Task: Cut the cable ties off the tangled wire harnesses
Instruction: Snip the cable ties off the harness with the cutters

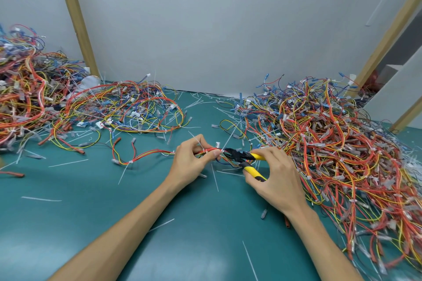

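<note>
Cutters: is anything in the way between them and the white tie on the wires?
Nothing visible is. The cutters, held in the right hand, have their black nose right at a white cable tie on the wire bundle that the left hand pinches. Only the left thumb sits close beside it.

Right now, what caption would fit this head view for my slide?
Left hand holds a wire harness while the right hand holds yellow-handled cutters at a cable tie.
</note>
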`<state>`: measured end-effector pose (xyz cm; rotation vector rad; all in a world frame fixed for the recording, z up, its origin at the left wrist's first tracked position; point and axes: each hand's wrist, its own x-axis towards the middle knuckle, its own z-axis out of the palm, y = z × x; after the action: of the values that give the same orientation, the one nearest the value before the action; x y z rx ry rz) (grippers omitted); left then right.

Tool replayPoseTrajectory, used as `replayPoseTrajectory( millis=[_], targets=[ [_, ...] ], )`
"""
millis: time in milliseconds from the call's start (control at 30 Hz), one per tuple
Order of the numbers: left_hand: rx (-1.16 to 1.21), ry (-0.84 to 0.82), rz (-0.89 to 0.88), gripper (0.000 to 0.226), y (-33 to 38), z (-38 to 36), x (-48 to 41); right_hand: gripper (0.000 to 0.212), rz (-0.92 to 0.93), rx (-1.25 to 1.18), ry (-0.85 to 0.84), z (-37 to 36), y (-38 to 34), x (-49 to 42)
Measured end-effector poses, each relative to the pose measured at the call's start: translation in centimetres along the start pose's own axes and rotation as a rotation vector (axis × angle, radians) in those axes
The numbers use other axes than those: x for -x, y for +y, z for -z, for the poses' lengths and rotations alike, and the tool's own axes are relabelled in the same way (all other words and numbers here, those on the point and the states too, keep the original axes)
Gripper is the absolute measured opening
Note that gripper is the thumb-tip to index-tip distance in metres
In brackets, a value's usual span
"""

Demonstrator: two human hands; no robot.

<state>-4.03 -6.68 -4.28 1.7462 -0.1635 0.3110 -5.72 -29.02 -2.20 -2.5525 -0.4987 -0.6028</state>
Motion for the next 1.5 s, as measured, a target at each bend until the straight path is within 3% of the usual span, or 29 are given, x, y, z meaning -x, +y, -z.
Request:
replayPoseTrajectory(
  millis=[767, 1233, 1500],
  targets=[
    [-0.14, 0.007, -0.088, 0.024, -0.1, -0.1, 0.1, 0.031, -0.032, -0.027, -0.018, 0.1, -0.3, 0.1],
    [-0.126, 0.01, -0.089, 0.025, -0.3, 0.0, 0.0, 0.039, -0.065, -0.04, -0.073, 0.1, -0.5, 0.0],
    [-0.128, 0.003, -0.092, 0.025, -0.5, -0.1, 0.0, 0.061, -0.1, 0.101, -0.183, 0.0, -0.3, 0.1]
  ],
)
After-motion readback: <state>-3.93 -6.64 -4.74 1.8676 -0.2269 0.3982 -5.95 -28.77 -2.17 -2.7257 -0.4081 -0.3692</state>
